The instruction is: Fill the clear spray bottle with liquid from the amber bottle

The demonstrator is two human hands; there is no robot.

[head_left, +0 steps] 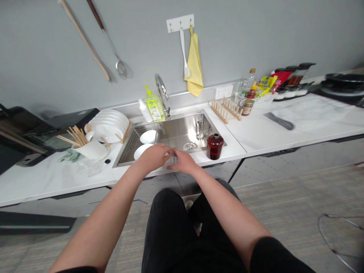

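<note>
My left hand (156, 156) and my right hand (183, 161) meet over the front rim of the steel sink (182, 125), fingertips almost touching. Both are closed around a small clear see-through object (170, 163), whose exact kind I cannot make out. Just right of my right hand, a dark red glass bottle (215, 147) with a short neck stands upright on the counter edge. Two white bowls sit in the left part of the sink: the rear bowl (148, 136) and the front bowl (142, 151), partly hidden behind my left hand.
Behind the sink rise a faucet (163, 93) and a yellow-green soap bottle (155, 107). White plates (109, 125) and a chopstick holder (92, 148) stand left. To the right are a wooden rack (224, 110), a jar (247, 107) and a white basket (263, 99).
</note>
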